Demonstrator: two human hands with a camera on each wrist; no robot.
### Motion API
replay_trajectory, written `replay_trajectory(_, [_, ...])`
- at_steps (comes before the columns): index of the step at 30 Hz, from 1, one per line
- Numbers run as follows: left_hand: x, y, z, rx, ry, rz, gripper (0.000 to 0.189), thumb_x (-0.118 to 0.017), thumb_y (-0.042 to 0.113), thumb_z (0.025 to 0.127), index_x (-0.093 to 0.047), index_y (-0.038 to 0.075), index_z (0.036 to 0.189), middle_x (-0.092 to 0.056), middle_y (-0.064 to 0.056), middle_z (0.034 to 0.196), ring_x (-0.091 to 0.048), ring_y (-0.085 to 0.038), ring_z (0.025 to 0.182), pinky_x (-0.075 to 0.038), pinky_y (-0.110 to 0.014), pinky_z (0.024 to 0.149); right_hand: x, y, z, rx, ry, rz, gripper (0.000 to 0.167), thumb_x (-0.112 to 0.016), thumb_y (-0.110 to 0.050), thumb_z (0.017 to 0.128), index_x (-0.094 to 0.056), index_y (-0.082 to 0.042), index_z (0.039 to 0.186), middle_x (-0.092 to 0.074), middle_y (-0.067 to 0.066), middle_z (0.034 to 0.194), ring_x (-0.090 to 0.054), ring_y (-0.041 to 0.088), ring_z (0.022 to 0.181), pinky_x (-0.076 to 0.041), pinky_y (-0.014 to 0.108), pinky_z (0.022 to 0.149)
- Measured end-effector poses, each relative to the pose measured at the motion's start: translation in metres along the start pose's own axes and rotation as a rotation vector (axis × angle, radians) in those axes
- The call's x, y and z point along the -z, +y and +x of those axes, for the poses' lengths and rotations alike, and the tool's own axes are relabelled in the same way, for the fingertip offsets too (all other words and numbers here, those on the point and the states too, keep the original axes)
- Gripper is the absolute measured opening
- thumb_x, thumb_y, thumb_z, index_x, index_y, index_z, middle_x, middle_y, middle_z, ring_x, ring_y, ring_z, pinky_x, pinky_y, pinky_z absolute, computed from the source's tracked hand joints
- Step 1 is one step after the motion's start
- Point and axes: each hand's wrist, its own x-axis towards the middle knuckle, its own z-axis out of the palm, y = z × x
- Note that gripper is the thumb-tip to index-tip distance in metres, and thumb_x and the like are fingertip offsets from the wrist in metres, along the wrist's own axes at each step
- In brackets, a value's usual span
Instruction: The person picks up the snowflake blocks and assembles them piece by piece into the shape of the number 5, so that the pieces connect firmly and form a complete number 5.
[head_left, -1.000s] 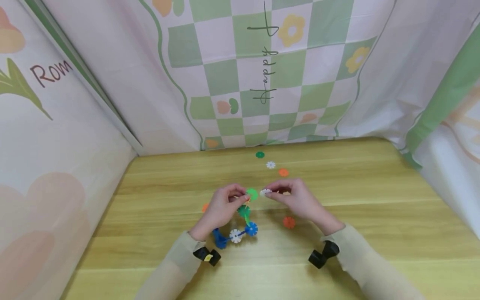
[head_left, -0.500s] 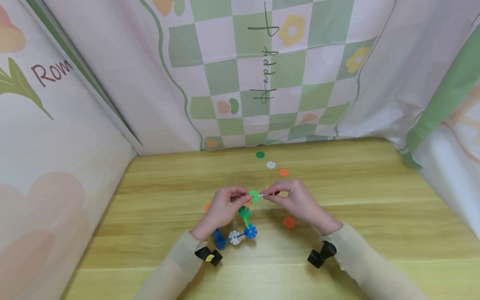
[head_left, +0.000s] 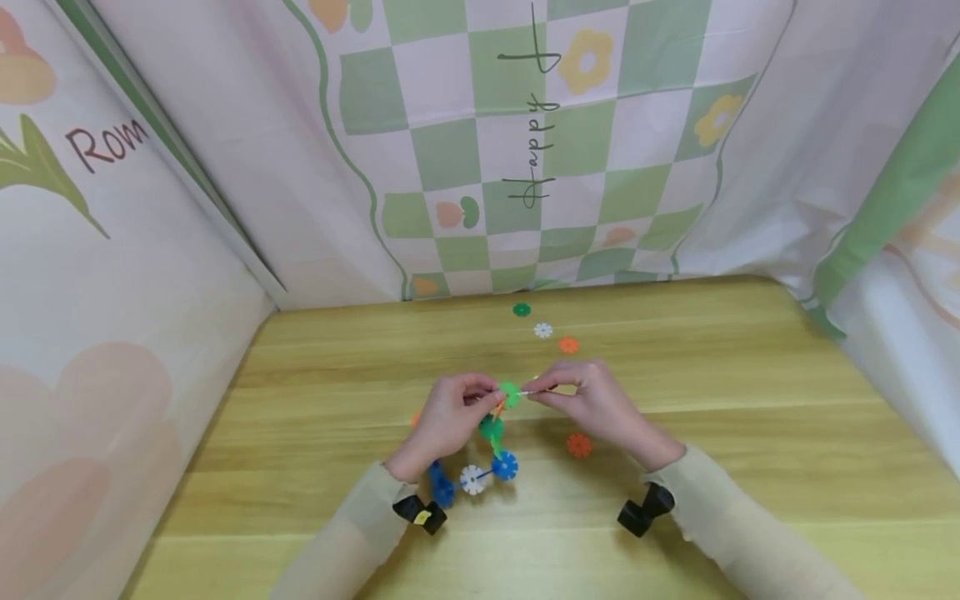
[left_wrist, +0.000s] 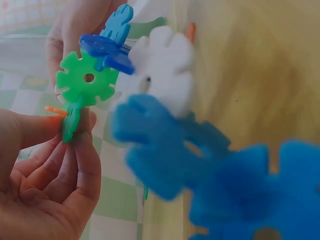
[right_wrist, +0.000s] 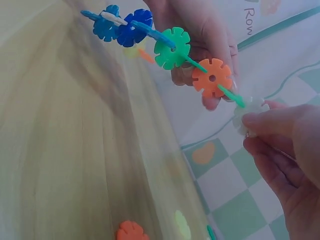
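My left hand (head_left: 450,412) pinches one end of a chain of notched plastic discs, close to an orange disc (right_wrist: 212,78) and a light green disc (head_left: 510,394). Between the thumb and fingertips of my right hand (head_left: 592,400) is a white disc (right_wrist: 247,117), turned edge-on to the head camera. Its rim meets the light green disc's edge. Below my left hand hangs the rest of the chain: a green disc (head_left: 491,427), a blue disc (head_left: 505,466), a white disc (head_left: 472,480) and more blue discs (head_left: 442,492), partly hidden by the left wrist.
Loose discs lie on the wooden table (head_left: 300,500): dark green (head_left: 522,309), white (head_left: 543,331) and orange (head_left: 568,344) behind the hands. Another orange disc (head_left: 578,445) is below the right hand. A patterned curtain (head_left: 517,150) hangs along the table's far edge.
The white disc in my right hand was apart from the chain and showed its face; it has turned edge-on and come left against the light green disc. The chain has shifted slightly.
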Motion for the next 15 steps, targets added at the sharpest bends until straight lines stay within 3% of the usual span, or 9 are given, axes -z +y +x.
replay_trajectory(8, [-0.0012,0.0013,0.0018,0.009,-0.013,-0.017,0.015,-0.066,0.017,0.102,-0.073,0.005,0.107,-0.075,0.003,0.093,-0.070,-0.009,0.085,-0.057,-0.027,0.077,-0.0001,-0.0016,0.0013,0.028,0.000,-0.015,0.021,-0.080,0.006,0.084,-0.082,-0.012,0.096,-0.075,-0.007,0.092,-0.070,0.010,0.083,-0.060,0.032,0.070])
replay_trajectory(15, [-0.0009,0.0005,0.0033,0.033,-0.011,-0.028,0.019,-0.066,0.023,0.102,-0.073,0.006,0.106,-0.074,0.004,0.093,-0.069,-0.011,0.083,-0.057,-0.029,0.075,0.0058,-0.0028,-0.0008,-0.061,-0.018,-0.002,0.021,-0.080,-0.002,0.087,-0.080,-0.012,0.105,-0.076,-0.005,0.101,-0.072,0.016,0.092,-0.060,0.033,0.077])
